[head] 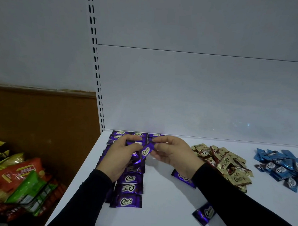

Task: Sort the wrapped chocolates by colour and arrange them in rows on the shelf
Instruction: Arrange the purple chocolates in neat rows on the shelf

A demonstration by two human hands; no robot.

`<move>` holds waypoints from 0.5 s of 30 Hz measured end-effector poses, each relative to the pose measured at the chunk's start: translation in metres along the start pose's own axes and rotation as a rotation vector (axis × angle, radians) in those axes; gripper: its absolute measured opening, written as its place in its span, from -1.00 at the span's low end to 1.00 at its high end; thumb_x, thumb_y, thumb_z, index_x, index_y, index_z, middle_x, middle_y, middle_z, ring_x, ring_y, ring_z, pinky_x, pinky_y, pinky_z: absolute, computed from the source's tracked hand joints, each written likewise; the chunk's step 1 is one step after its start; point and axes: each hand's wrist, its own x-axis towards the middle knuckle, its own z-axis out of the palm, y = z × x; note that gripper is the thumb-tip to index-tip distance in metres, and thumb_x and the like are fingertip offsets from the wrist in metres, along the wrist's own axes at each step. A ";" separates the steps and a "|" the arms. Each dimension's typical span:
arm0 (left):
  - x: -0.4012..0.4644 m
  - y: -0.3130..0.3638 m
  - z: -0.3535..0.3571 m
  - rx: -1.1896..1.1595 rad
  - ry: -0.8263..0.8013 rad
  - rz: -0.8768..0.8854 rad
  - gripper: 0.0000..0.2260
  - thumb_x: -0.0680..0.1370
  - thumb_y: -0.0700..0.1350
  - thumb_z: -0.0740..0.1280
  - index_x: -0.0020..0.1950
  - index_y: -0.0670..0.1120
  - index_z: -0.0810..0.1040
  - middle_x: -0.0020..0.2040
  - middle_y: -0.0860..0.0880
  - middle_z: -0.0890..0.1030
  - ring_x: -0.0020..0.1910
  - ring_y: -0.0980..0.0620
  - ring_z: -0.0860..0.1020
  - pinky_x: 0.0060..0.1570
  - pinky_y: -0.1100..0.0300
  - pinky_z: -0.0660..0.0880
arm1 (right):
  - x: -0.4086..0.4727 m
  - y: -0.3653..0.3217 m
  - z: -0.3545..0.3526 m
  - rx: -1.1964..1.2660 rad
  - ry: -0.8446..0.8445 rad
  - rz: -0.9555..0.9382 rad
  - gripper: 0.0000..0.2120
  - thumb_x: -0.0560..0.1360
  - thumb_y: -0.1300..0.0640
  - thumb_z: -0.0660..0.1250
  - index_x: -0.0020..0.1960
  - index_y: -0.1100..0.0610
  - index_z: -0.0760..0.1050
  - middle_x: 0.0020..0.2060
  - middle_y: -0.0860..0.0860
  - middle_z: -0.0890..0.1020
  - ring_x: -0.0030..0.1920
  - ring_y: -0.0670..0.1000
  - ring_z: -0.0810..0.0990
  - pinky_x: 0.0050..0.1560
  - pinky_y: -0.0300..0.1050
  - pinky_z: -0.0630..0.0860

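Two hands (123,153) (175,154) on one purple chocolate (147,150); two loose purples (182,179) (204,213).

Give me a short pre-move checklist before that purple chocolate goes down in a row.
1. Grip: purple chocolate is pinched between left hand and right hand: ok.
2. Left hand also holds more purple pieces: count cannot tell.
3. Purple rows lined up on the shelf: ok.
4. Two stray purple chocolates near the right sleeve are unsorted: not ok.
5. Gold pile and blue pile are kept apart but heaped, not in rows: not ok.
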 end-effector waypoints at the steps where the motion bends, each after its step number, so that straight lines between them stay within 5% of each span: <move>1: 0.000 0.000 -0.001 0.004 0.011 0.005 -0.81 0.53 -0.28 0.39 0.08 -0.06 0.62 -0.05 -0.14 0.71 -0.15 -0.10 0.68 -0.16 0.04 0.54 | 0.001 -0.002 -0.003 0.041 0.014 -0.001 -0.86 0.53 0.42 0.29 0.04 0.26 0.53 -0.26 0.14 0.67 -0.31 0.04 0.67 -0.27 -0.22 0.62; 4: 0.001 0.000 -0.002 0.014 -0.003 0.008 -0.81 0.54 -0.30 0.38 0.11 -0.09 0.57 -0.25 -0.16 0.67 -0.26 -0.04 0.62 -0.19 0.05 0.49 | 0.003 -0.007 -0.015 0.083 0.076 -0.021 -0.87 0.54 0.43 0.28 0.02 0.27 0.52 -0.22 0.17 0.68 -0.30 0.04 0.66 -0.25 -0.22 0.64; 12: 0.006 -0.005 -0.004 0.122 0.036 0.063 -0.81 0.55 -0.21 0.41 0.12 -0.02 0.55 -0.22 -0.15 0.71 -0.19 -0.10 0.66 0.00 -0.05 0.59 | 0.016 0.000 -0.035 -0.114 0.233 0.009 -0.86 0.51 0.44 0.29 -0.04 0.22 0.47 -0.19 0.24 0.67 -0.28 0.08 0.69 -0.22 -0.16 0.66; 15: 0.007 -0.005 -0.005 0.124 0.042 0.062 -0.81 0.56 -0.21 0.41 0.13 -0.03 0.55 -0.22 -0.15 0.71 -0.19 -0.09 0.67 -0.01 -0.03 0.60 | 0.018 0.004 -0.041 -0.528 0.264 0.006 -0.90 0.48 0.26 0.40 -0.05 0.15 0.51 -0.24 0.10 0.68 -0.34 -0.04 0.66 -0.33 -0.28 0.55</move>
